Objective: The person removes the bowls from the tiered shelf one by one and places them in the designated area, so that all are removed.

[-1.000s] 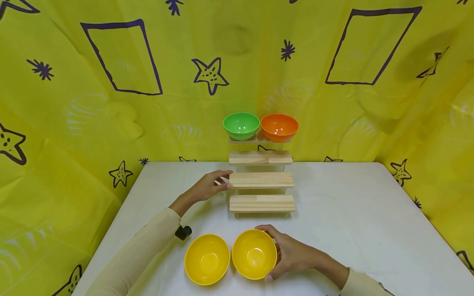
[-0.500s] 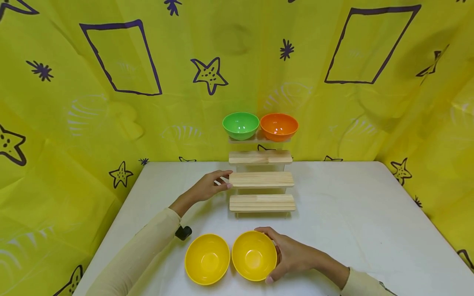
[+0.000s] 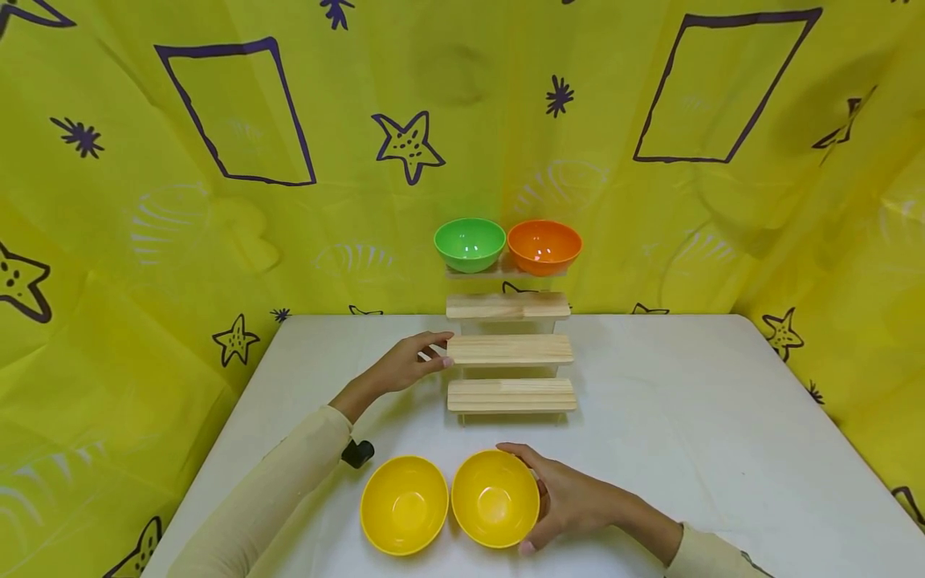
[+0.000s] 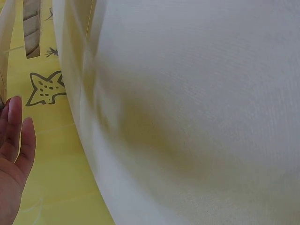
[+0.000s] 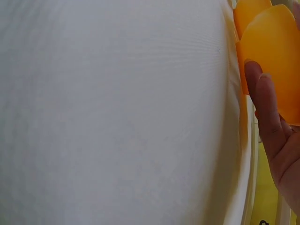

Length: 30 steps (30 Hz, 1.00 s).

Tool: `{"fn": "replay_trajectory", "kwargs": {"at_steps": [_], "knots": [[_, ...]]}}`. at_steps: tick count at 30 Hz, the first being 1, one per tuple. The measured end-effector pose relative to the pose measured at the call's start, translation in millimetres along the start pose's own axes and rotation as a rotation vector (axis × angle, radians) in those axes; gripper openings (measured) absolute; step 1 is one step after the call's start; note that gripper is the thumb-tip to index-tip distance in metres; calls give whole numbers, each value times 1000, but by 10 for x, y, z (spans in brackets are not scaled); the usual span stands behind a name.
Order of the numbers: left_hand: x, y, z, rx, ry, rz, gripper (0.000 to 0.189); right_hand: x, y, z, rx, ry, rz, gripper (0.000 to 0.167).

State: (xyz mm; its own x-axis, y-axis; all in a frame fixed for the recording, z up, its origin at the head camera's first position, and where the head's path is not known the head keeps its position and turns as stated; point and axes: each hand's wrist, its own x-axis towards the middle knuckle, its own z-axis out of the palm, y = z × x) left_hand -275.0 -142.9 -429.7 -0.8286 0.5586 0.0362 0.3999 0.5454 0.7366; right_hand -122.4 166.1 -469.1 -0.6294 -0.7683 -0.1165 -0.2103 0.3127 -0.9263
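Two yellow bowls stand side by side on the table near its front. My right hand (image 3: 571, 498) grips the right yellow bowl (image 3: 495, 499) by its right side, thumb at the near side and fingers at the far side. The left yellow bowl (image 3: 405, 506) is beside it, untouched. My left hand (image 3: 408, 363) holds the left end of a step of the wooden tiered stand (image 3: 509, 351), thumb at the step's front edge and a finger at its back. On the stand's top step are a green bowl (image 3: 470, 246) and an orange bowl (image 3: 545, 248).
A white cloth covers the table (image 3: 672, 417). A yellow patterned curtain (image 3: 347, 209) closes in the back and both sides. Part of a small black object (image 3: 357, 454) shows under my left forearm, left of the bowls. The three lower steps of the stand are bare wood.
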Motion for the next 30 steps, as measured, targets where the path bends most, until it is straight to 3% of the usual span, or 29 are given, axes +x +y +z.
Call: {"fn": "replay_trajectory", "kwargs": {"at_steps": [6, 13, 30], "knots": [[7, -19, 1, -1, 4, 15, 58, -31, -34, -77, 59, 1, -4, 110], [5, -17, 0, -1, 4, 9, 58, -86, -132, -281, 20, 64, -45, 95], [0, -36, -2, -6, 7, 24, 58, -132, -484, -1181, -117, 334, -196, 84]]}}
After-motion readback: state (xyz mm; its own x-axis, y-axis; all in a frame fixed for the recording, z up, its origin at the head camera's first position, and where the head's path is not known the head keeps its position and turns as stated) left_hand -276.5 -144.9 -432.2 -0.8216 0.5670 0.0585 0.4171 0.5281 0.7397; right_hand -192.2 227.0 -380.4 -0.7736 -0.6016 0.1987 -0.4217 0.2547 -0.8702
